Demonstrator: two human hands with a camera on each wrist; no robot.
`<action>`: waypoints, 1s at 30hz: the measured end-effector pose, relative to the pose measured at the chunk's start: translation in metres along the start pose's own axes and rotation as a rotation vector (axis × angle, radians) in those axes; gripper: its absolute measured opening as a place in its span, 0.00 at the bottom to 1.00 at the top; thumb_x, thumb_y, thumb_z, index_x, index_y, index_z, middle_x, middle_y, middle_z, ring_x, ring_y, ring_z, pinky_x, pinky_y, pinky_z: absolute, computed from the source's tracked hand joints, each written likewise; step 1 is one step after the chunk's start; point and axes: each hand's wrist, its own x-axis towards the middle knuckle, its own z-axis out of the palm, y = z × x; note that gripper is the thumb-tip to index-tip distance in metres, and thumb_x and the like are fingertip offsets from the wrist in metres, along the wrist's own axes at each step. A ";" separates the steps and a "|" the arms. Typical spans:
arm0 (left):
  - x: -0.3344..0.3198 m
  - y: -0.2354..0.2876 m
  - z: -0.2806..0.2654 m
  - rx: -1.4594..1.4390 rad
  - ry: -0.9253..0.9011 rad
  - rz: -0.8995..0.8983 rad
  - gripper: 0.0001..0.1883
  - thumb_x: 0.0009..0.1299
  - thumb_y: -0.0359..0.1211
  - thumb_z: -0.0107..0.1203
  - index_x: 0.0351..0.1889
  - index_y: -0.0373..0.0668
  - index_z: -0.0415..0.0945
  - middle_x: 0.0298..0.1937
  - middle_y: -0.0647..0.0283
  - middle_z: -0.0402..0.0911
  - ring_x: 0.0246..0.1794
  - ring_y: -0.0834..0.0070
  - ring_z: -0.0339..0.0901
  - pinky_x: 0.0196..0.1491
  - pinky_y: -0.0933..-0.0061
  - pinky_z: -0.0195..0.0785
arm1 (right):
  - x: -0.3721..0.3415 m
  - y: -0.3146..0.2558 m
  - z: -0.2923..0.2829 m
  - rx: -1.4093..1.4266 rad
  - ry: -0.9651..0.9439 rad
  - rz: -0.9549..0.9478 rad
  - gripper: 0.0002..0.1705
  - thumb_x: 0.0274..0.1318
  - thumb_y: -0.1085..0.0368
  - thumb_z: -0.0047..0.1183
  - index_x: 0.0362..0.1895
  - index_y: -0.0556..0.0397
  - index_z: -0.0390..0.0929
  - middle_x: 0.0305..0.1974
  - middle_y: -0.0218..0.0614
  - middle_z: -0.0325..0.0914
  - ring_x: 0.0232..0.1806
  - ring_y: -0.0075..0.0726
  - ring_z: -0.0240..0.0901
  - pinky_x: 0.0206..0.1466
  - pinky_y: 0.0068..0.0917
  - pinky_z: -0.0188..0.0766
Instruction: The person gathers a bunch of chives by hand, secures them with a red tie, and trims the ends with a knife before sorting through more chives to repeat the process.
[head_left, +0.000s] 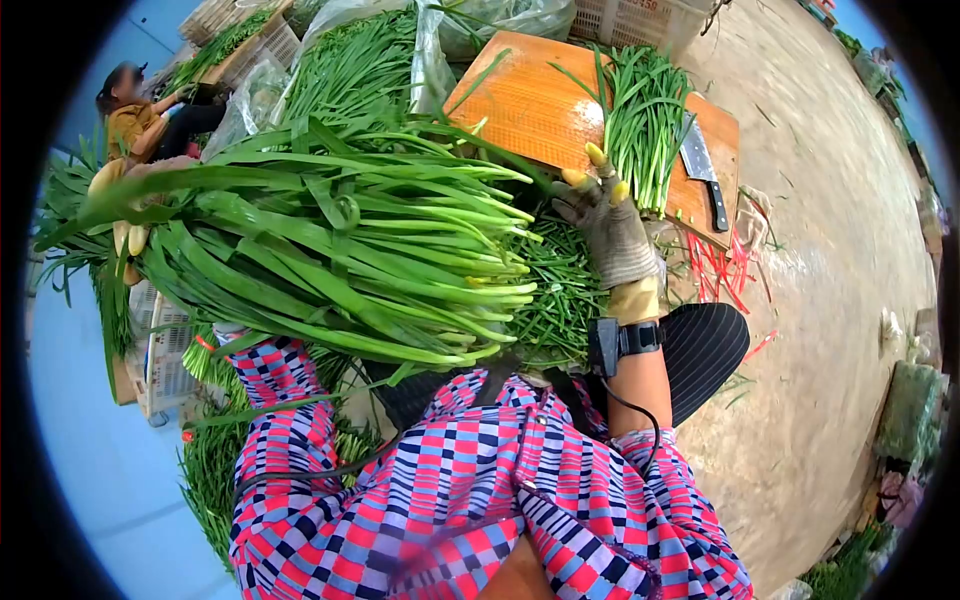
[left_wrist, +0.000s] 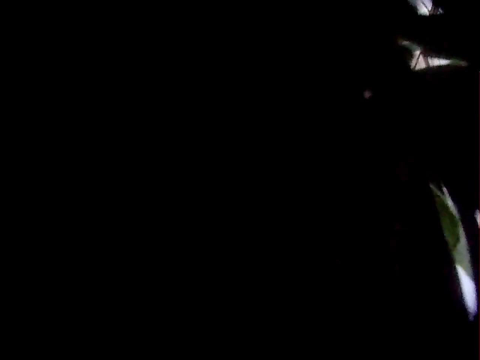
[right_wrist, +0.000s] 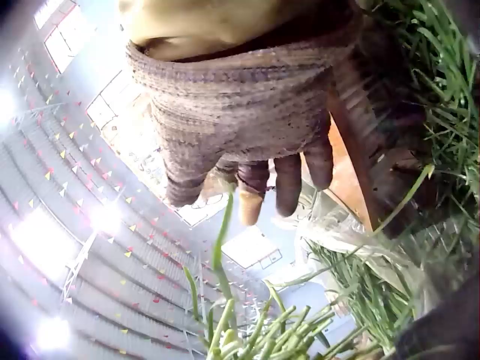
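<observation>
In the head view, my gloved left hand [head_left: 124, 178] grips a large bunch of garlic chives [head_left: 360, 240] by its leafy end, and the pale stem ends point right. Long leaves cover part of that hand. My gloved right hand [head_left: 622, 238], with yellowish fingertips, is beyond the stem ends, beside the cutting board [head_left: 535, 95]. In the right wrist view its fingers [right_wrist: 289, 184] reach out loosely, and one green blade [right_wrist: 221, 251] rises close to the fingertips. The left wrist view is almost wholly dark.
A smaller chive bunch [head_left: 645, 120] and a cleaver [head_left: 700, 160] lie on the boards. Cut green pieces [head_left: 555, 285] lie below the right hand, with red ties [head_left: 718, 270] beside them. Bagged chives [head_left: 355, 65] and crates [head_left: 640, 25] stand behind. Another person [head_left: 145, 125] sits far left.
</observation>
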 end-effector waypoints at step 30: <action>0.032 -0.154 -0.236 1.171 0.503 -0.114 0.13 0.70 0.34 0.41 0.29 0.37 0.73 0.26 0.61 0.74 0.26 0.73 0.69 0.32 0.72 0.67 | 0.031 -0.030 0.026 -0.323 -0.240 -0.102 0.57 0.49 0.27 0.48 0.72 0.50 0.50 0.66 0.39 0.60 0.66 0.40 0.59 0.67 0.35 0.52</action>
